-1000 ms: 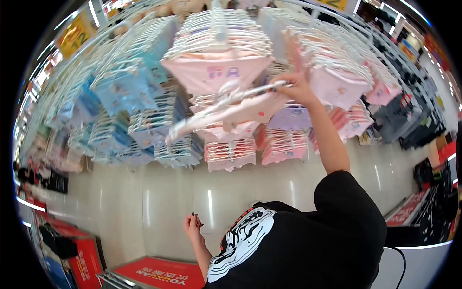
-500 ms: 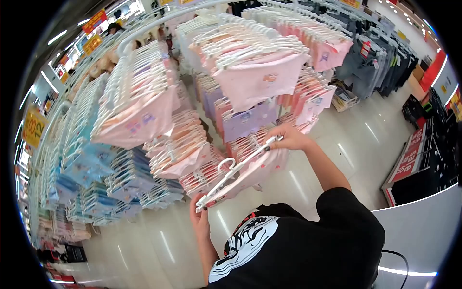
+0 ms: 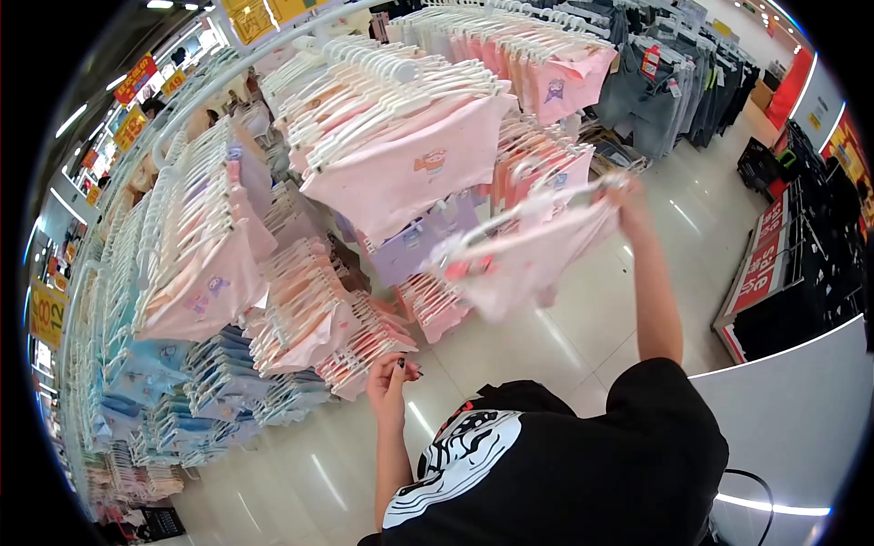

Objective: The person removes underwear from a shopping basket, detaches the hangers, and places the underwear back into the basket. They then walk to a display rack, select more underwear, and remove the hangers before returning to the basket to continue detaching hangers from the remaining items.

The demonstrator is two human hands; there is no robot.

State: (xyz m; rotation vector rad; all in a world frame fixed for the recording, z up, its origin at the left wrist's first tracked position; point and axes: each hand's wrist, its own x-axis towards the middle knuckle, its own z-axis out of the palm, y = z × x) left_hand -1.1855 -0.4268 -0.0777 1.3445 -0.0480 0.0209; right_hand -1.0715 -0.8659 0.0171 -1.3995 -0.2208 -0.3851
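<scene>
My right hand (image 3: 625,198), closed round one end of a white clothes hanger (image 3: 510,217), holds it out to the right of the racks. Clipped to that hanger is a pair of pink underpants (image 3: 537,255) with a red print, blurred by motion. My left hand (image 3: 391,380) is below, thumb and fingers pressed together with nothing visible in them. It is near a low row of pink underpants (image 3: 366,350). Ahead hangs a larger row of pink underpants (image 3: 414,168) on white hangers, with lilac underpants (image 3: 423,244) beneath.
Blue underpants (image 3: 150,369) hang at the left beside more pink ones (image 3: 205,282). Grey trousers (image 3: 646,100) hang at the back right. A black display bin with a red sale sign (image 3: 760,250) stands on the right, on the shiny tiled floor (image 3: 583,337).
My left hand has let go of its end of the hanger. My right hand has carried the hanger and underpants up and to the right. The view has shifted a little.
</scene>
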